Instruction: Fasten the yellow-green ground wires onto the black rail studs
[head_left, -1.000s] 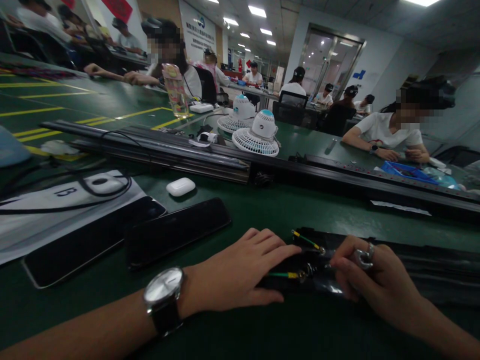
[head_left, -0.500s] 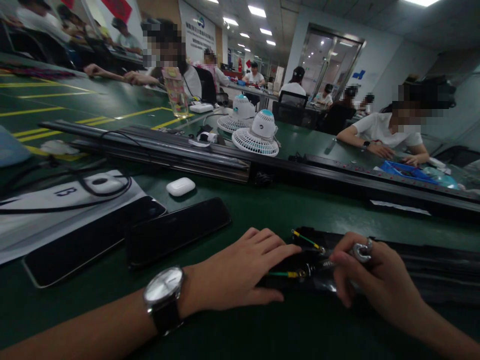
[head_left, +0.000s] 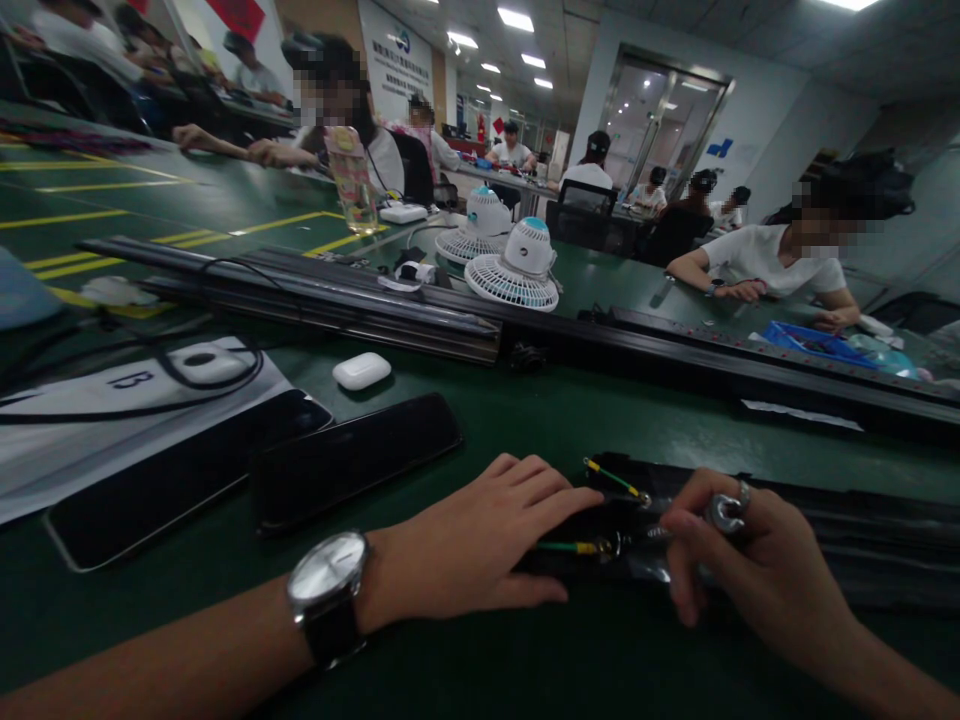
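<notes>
Your left hand (head_left: 487, 550) lies nearest, palm down with its fingers extended and grasping nothing that shows; the fingertips rest at the end of a long black strip (head_left: 847, 505), which runs off to the right across the green desk (head_left: 540, 415). Your right hand (head_left: 750, 550) has thumb and forefinger brought together over that strip, beside a thin silver shaft (head_left: 654, 533); you cannot tell from here whether they grip it. A C-shaped silver piece (head_left: 726, 515) sits against the right fingers, its use unclear.

Two green-and-yellow wires (head_left: 613, 481) end between your hands, one slanting upward, the other coming out beside your left thumb. To work well here, press evenly with the left fingers so the strip cannot slide, leave both wires slack and untwisted, and make right-hand movements small and in line with the shaft.

Beyond, a white earbud case (head_left: 362, 372) is closed, so its contents are hidden. Past the black rails (head_left: 720, 365), a blue tray (head_left: 776, 335) holds dark pieces too small to name. Farther off at left, a clear bottle (head_left: 351, 185) has pale yellowish liquid low inside.
</notes>
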